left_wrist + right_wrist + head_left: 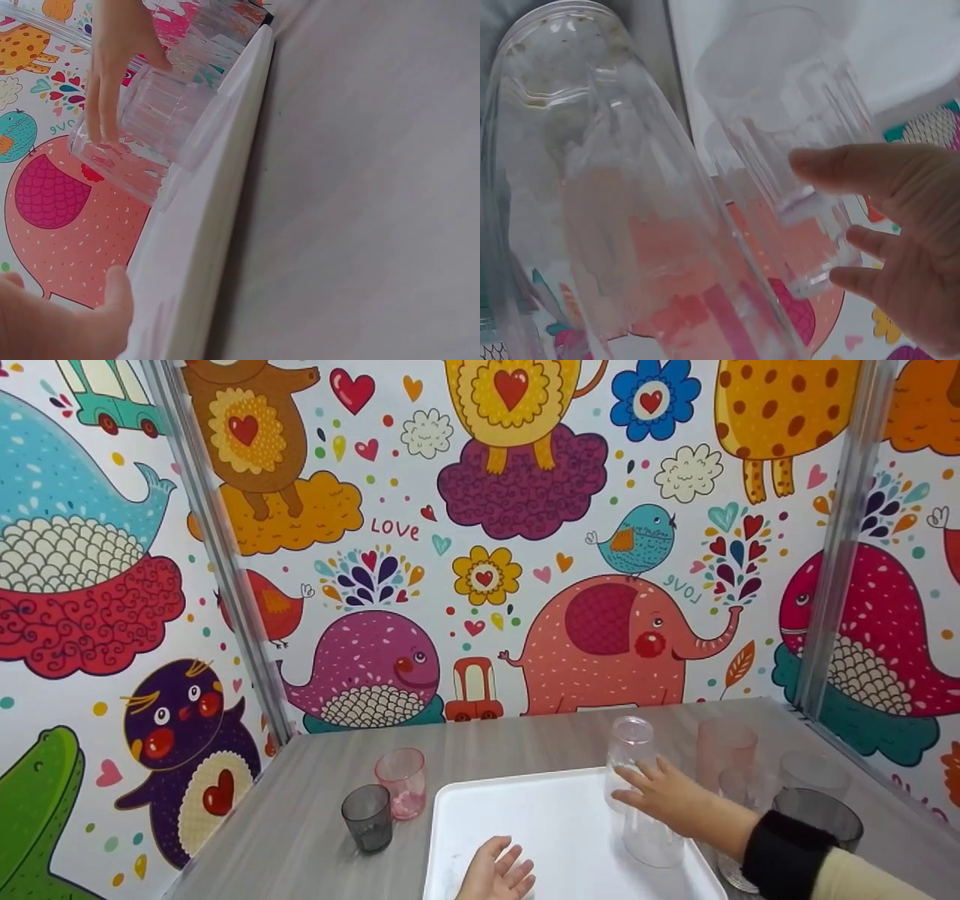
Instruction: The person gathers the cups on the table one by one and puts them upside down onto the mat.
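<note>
On the right side of a white tray (555, 825) stand two clear cups: a taller one (631, 731) at the back and another (654, 847) nearer the front. Both appear upside down. My right hand (671, 799) is over the front cup, fingers spread and straight, pointing left. In the right wrist view its thumb overlaps the front clear cup (780, 90); whether it touches is unclear. My left hand (499, 874) hovers palm up over the tray's front part, fingers loosely bent and holding nothing. Only part of it shows in the left wrist view.
Left of the tray, a dark grey cup (367, 821) and a pink cup (401, 784) stand on the grey table (300, 825). Several cups, including a pinkish one (726, 750) and a dark one (821, 810), stand to the right. Cartoon-printed panels (480, 510) enclose the table.
</note>
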The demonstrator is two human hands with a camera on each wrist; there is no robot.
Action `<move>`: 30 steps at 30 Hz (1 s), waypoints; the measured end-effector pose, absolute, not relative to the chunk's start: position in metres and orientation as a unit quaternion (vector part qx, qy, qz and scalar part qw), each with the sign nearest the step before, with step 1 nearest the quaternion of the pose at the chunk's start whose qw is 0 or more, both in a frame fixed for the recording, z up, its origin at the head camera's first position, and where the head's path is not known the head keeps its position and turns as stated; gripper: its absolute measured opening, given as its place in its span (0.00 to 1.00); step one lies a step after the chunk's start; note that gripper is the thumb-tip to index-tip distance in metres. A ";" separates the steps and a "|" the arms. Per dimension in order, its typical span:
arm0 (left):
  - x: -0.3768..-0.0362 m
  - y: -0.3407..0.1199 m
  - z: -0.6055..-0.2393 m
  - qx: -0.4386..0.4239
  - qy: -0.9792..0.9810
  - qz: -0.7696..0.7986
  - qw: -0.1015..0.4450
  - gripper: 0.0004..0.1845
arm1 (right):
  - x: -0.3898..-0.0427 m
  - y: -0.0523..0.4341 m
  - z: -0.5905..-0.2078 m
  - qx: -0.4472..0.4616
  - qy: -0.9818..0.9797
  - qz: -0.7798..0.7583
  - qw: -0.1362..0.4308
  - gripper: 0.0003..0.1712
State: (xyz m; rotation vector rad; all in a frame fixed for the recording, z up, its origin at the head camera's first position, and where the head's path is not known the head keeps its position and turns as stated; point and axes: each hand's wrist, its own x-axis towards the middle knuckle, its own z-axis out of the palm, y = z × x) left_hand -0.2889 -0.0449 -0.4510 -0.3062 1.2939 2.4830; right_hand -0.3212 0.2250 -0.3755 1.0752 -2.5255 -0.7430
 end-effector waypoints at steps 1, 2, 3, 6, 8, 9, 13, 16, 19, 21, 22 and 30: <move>-0.289 -0.045 -0.452 -0.108 0.452 0.870 0.164 0.40 | -0.320 0.227 -0.371 0.369 -0.893 -0.220 0.133 0.36; -0.289 -0.045 -0.452 -0.109 0.451 0.870 0.166 0.40 | -0.319 0.229 -0.366 0.364 -0.905 -0.184 0.123 0.36; -0.289 -0.045 -0.453 -0.109 0.450 0.870 0.167 0.41 | -0.319 0.233 -0.361 0.356 -0.914 -0.153 0.121 0.36; -0.289 -0.046 -0.455 -0.111 0.448 0.872 0.164 0.41 | -0.321 0.251 -0.345 0.319 -0.937 -0.054 0.133 0.34; -0.290 -0.047 -0.456 -0.112 0.446 0.873 0.161 0.40 | -0.324 0.268 -0.334 0.289 -0.945 0.023 0.153 0.32; -0.291 -0.048 -0.456 -0.112 0.445 0.874 0.159 0.40 | -0.325 0.279 -0.330 0.273 -0.946 0.070 0.159 0.30; -0.294 -0.051 -0.459 -0.109 0.438 0.878 0.157 0.39 | -0.325 0.329 -0.317 0.212 -0.929 0.235 0.190 0.30; -0.293 -0.053 -0.461 -0.105 0.434 0.880 0.160 0.39 | -0.322 0.367 -0.321 0.159 -0.914 0.314 0.200 0.35; -0.291 -0.054 -0.460 -0.105 0.435 0.879 0.163 0.39 | -0.318 0.400 -0.337 0.102 -0.902 0.379 0.180 0.40; -0.290 -0.054 -0.459 -0.107 0.435 0.879 0.164 0.40 | -0.317 0.418 -0.352 0.062 -0.900 0.404 0.153 0.44; -0.289 -0.054 -0.458 -0.108 0.434 0.879 0.163 0.40 | -0.318 0.426 -0.360 0.040 -0.899 0.414 0.137 0.46; -0.289 -0.056 -0.460 -0.117 0.434 0.878 0.163 0.39 | -0.327 0.464 -0.405 -0.088 -0.880 0.465 -0.036 0.59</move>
